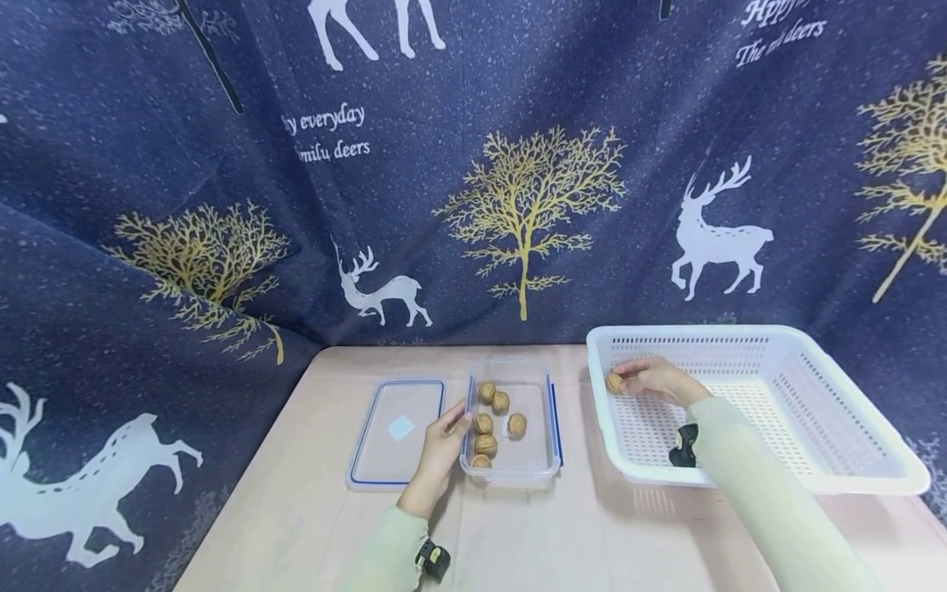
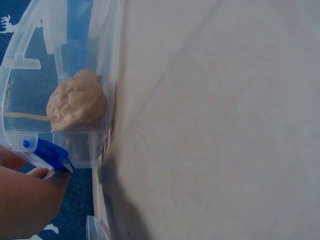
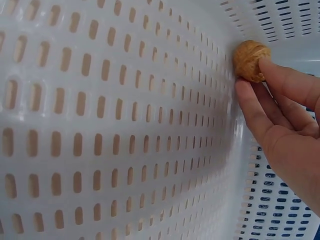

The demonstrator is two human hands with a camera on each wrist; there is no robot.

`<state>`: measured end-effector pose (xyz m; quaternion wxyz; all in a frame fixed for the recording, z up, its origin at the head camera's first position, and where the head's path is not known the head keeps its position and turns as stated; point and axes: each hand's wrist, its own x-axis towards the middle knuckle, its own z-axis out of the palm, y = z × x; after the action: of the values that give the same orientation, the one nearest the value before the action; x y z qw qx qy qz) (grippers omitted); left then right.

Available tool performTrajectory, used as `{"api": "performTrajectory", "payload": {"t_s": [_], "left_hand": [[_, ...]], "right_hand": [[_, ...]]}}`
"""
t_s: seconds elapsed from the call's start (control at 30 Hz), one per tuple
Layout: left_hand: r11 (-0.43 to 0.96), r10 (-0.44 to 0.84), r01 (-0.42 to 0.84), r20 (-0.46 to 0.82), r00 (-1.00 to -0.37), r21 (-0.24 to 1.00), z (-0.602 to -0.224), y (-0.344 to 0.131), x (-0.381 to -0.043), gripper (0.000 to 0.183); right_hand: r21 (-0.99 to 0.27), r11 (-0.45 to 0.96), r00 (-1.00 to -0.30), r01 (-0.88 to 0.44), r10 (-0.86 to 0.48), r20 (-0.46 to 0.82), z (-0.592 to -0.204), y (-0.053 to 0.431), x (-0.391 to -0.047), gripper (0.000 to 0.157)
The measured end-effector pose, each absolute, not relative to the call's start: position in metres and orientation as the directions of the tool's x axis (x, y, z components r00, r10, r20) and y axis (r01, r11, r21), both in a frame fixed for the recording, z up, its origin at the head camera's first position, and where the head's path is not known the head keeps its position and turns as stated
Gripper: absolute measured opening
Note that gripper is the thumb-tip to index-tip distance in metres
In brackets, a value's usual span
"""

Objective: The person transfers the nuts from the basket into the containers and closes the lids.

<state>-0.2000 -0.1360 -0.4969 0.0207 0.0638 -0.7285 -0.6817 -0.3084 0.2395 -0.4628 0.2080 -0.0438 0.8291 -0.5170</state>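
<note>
Inside the white slotted plastic basket [image 1: 747,477], my right hand [image 1: 662,381] pinches a walnut [image 3: 250,61] between thumb and fingers, close to the basket's left wall. My left hand [image 1: 441,444] holds the left side of a clear plastic box [image 1: 533,473], its fingers at a blue-edged side latch [image 2: 50,153]. Several walnuts [image 1: 485,446] lie in the box, mostly along its left side, with a single walnut [image 1: 517,425] nearer the middle. In the left wrist view, one walnut [image 2: 77,102] shows through the box wall.
Left of the box lies its flat clear lid [image 1: 370,452] with a blue seal, a pale diamond label on it. A pale cloth covers the table [image 1: 296,510]. Behind it hangs a dark blue curtain [image 1: 414,205] with deer and trees. Each wrist wears a small black camera [image 1: 435,561].
</note>
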Motion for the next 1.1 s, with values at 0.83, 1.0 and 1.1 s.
{"api": "performTrajectory", "payload": {"t_s": [0.83, 1.0, 1.1], "left_hand": [[0.057, -0.106, -0.056, -0.049, -0.993, 0.997, -0.498, -0.137, -0.201, 0.043], [0.055, -0.103, -0.055, -0.049, -0.993, 0.997, -0.497, -0.138, -0.201, 0.043], [0.054, -0.104, -0.06, -0.054, -0.993, 0.997, -0.497, -0.138, -0.201, 0.043]], "right_hand": [[-0.901, 0.413, -0.932, 0.13, -0.26, -0.254, -0.459, 0.243, -0.312, 0.051], [-0.92, 0.37, -0.936, 0.129, -0.262, -0.237, -0.451, 0.241, -0.312, 0.052], [-0.935, 0.327, -0.935, 0.137, -0.27, -0.232, -0.446, 0.239, -0.312, 0.051]]}}
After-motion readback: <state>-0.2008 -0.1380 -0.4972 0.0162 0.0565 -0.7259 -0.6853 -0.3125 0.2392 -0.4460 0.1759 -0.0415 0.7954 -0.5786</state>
